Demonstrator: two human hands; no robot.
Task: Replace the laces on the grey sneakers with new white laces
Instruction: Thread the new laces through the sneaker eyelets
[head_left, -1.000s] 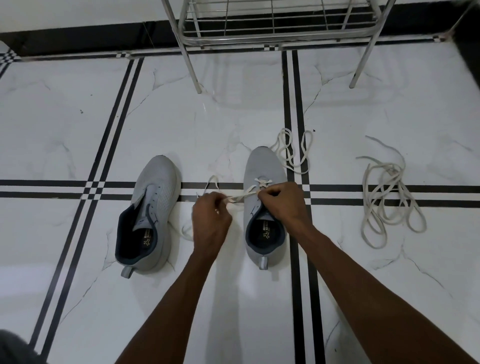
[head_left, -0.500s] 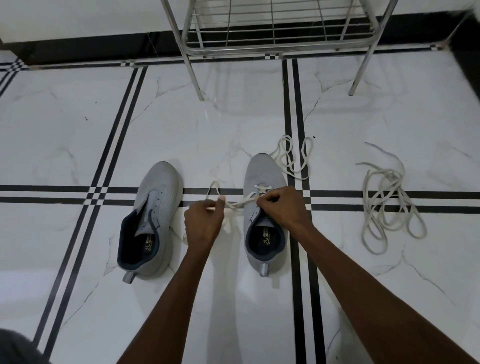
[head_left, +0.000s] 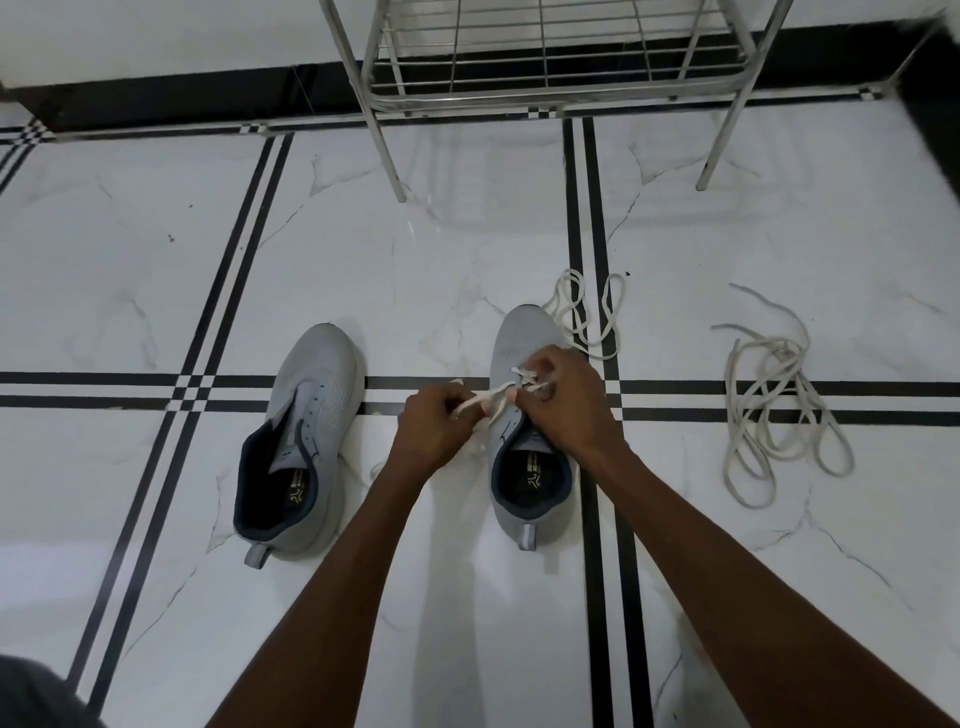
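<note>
Head view: left hand (head_left: 434, 428) and right hand (head_left: 563, 400) each pinched the flat white lace (head_left: 485, 402) over the right grey mesh sneaker (head_left: 524, 467), mid-floor. Risk: uneven pulling could leave lopsided ends.

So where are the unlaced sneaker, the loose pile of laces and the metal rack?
unlaced sneaker (head_left: 317, 395): head view, grey toe upper.
loose pile of laces (head_left: 774, 410): head view, tangled middle.
metal rack (head_left: 382, 140): head view, front left leg.

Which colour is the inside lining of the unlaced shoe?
Dark navy lining inside the grey sneaker; head view.
</note>
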